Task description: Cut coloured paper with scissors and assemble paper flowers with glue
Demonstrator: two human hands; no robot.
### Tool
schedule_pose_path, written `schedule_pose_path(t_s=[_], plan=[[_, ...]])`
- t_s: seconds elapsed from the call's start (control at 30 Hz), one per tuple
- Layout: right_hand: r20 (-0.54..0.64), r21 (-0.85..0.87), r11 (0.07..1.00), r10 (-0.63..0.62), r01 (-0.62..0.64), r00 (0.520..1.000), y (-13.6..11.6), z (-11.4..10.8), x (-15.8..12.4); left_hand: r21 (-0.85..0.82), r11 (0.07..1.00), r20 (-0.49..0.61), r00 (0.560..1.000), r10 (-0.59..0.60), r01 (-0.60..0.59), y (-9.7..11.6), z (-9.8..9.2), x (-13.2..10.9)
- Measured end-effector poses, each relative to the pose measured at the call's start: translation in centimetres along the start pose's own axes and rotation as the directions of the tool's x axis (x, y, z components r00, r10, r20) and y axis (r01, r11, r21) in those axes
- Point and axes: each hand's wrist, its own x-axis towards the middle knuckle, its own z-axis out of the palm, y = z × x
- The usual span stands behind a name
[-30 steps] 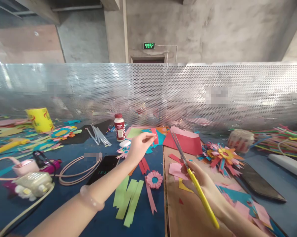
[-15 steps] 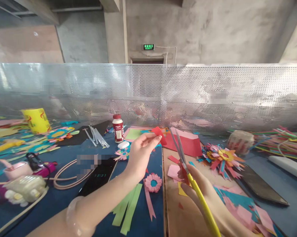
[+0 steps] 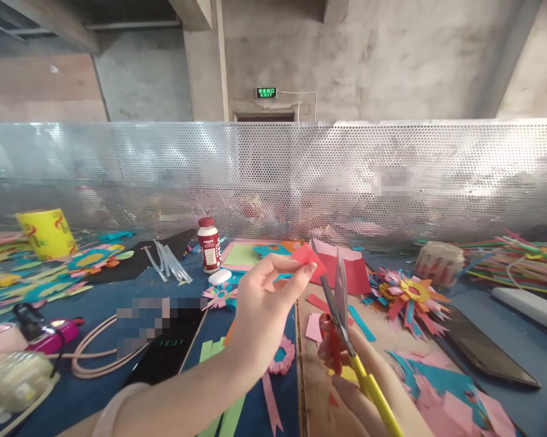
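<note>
Craft workshop, by appearance, in a bare-concrete building. Raw concrete wall [image 3: 392,60]; lit green exit sign [image 3: 266,93] above a doorway [image 3: 264,116]; perforated metal partition [image 3: 187,158]; blue bench [image 3: 94,306] strewn with paper flowers [image 3: 412,292], cut green strips [image 3: 232,419]; scissors [image 3: 342,321], one pair.

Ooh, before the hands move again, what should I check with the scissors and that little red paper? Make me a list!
1. Left hand has the red paper piece: ok, pinched between thumb and fingers.
2. Right hand has the yellow-handled scissors: ok.
3. Blades apart: ok, they're open.
4. Left thumb well away from the blades: not ok, it looks quite near one.
5. Paper between the blades: cannot tell; it overlaps one in this view.
6. Costa bottle upright and capped: ok.
</note>
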Motion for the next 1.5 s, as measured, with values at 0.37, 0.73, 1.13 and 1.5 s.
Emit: schedule_pose_path(t_s=[0.37,0.73,1.13,1.5], plan=[[0.009,0.089,0.993,0.076,-0.076,0.997,-3.2,0.6,-0.9,-0.101,0.986,0.048,0.991,-0.126,0.13,-0.3,0.5,-2.0],[-0.018,0.015,0.999,0.053,-0.052,0.998,-4.3,0.9,-0.4,-0.14,0.982,0.032,0.992,-0.126,0.129,-0.2,0.7,-2.0],[0.014,-0.022,1.0,-0.007,0.007,1.0,-5.6,1.2,-0.3,-0.109,0.983,0.016,0.989,-0.146,0.147,-0.4,0.8,-2.1],[0.026,-0.077,0.992,-0.099,0.101,0.995,-2.6,0.5,-0.7,-0.073,0.983,0.03,0.985,-0.168,0.17,-0.3,0.8,-2.4]])
